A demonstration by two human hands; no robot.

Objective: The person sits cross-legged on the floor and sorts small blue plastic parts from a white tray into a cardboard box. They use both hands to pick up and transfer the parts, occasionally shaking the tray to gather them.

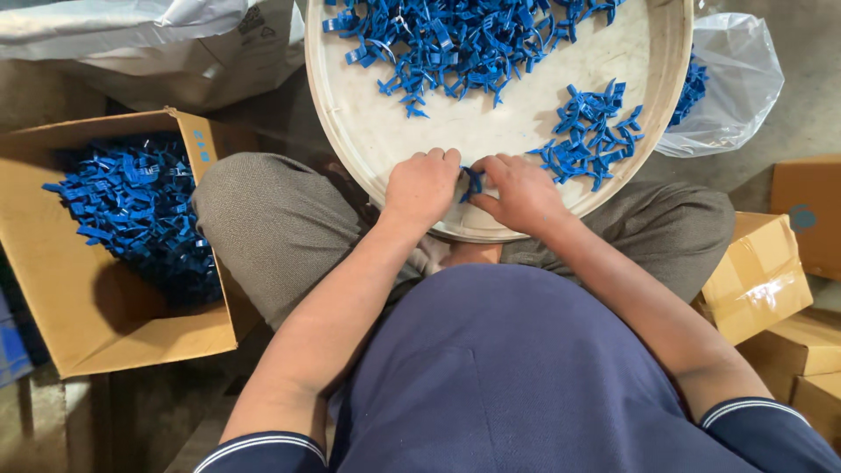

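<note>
You sit on a concrete floor (815, 114) with a round white tray (491, 131) resting on your knees at upper centre. At left, an open cardboard box (88, 307) holds blue plastic clips; at right lie a clear bag (736, 79) and closed cartons (762, 271). Your left hand (423, 186) and right hand (521, 191) close together on one small blue clip (472, 182), at the tray's near rim.

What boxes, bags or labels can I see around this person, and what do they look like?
Open cardboard box, on the person's left: brown, half full of small blue plastic parts.
Closed cardboard boxes, on the right: brown, stacked, taped.
Clear plastic bag, beyond the round tray, on the right: crumpled, blue parts inside.
Grey-white sack, top left: creased, dark printing.
</note>
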